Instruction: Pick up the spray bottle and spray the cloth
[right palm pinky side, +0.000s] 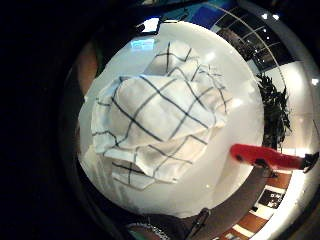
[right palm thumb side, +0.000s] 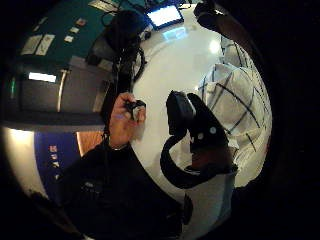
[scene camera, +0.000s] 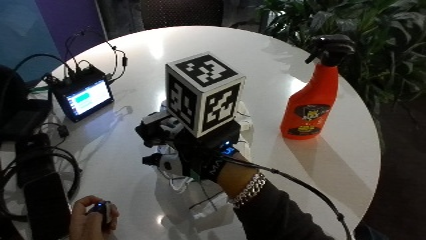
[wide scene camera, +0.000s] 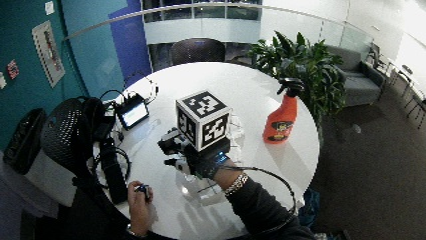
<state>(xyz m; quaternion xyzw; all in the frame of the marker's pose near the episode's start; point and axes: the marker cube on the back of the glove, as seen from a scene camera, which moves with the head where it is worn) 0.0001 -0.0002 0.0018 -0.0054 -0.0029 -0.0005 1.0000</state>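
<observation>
So we're right at the start here, nothing's been grabbed yet. Nearest to us the bare hand (scene camera: 93, 216) sits at the worktop's (scene camera: 200, 55) edge pinching a little black clicker (scene camera: 103, 209), not part of the job. Just past that, our gloved right hand (scene camera: 200, 155) hovers over the checked cloth (right palm pinky side: 160, 115), which lies crumpled on the worktop right under the palm. We honestly can't tell how the fingers stand, since the rig on the hand covers them in the outside views and the palm views don't settle it, but nothing seems to be held. Farther out, the orange spray bottle (scene camera: 311, 100) stands upright with its black trigger head, well apart from the hand, near the far edge by the plant (scene camera: 353, 35). Our guess: next we need to reach across to the bottle, wrap round its neck, then bring the nozzle back toward the cloth.
</observation>
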